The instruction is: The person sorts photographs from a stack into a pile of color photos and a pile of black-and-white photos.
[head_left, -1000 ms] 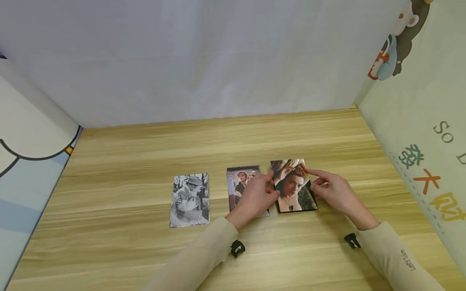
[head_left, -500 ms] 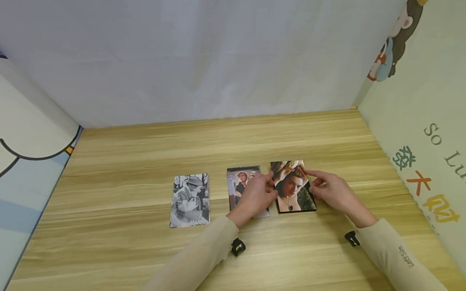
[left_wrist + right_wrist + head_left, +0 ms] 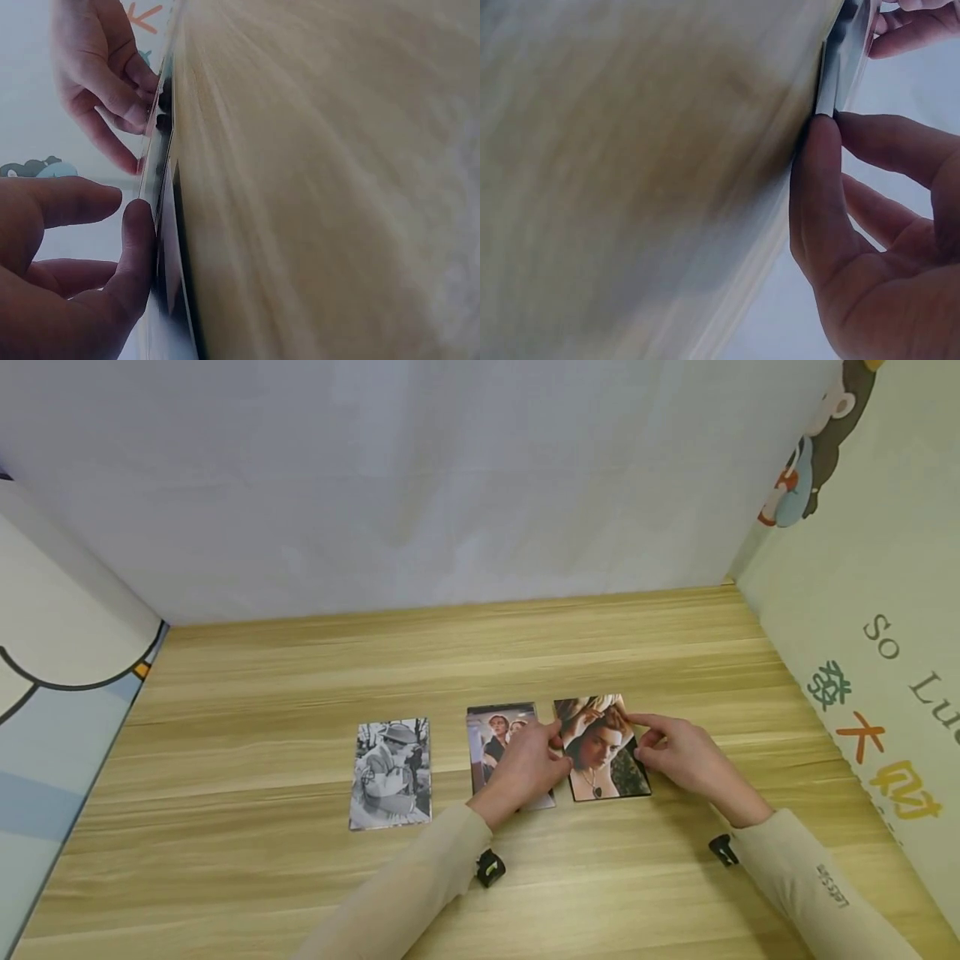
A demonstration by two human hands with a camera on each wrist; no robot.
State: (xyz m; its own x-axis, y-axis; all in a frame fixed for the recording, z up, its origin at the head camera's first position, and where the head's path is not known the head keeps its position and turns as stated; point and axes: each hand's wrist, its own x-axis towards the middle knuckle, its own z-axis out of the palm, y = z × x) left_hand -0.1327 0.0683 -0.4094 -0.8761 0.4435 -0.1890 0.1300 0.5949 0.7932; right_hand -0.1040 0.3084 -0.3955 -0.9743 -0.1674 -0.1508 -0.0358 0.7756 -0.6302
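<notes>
1. Wood-grain laminate covers the table [image 3: 300, 677], which carries everything handled; its far edge meets a grey backdrop [image 3: 412, 485], and its right edge runs along a pale wall [image 3: 862, 585] printed with lettering and a cartoon figure.
2. Beige sleeves reach in from the near side, the left sleeve [image 3: 412, 889] and the right sleeve [image 3: 810, 877], the latter bearing small print on the forearm.
3. Bent at the fingers, the left hand [image 3: 521, 768] holds the left side of the colour portrait card [image 3: 600, 752] with thumb and index finger, its palm above the neighbouring card (whether those two tips meet, I cannot tell).
4. From the other side, the right hand [image 3: 690, 760] holds the same card by its right side, thumb and index finger at the rim, the index set closer to the table's far edge.
5. That portrait card lies face up between the hands, the nearest of the three pictures to the table's right edge.
6. Just beside it, the middle card [image 3: 491, 743] is partly hidden under the left hand.
7. Nearest the table's left edge, well apart from both hands, lies the black-and-white card [image 3: 390, 774].
8. Smallest are two black clips, one at the left cuff [image 3: 491, 867], one at the right [image 3: 723, 850].
</notes>
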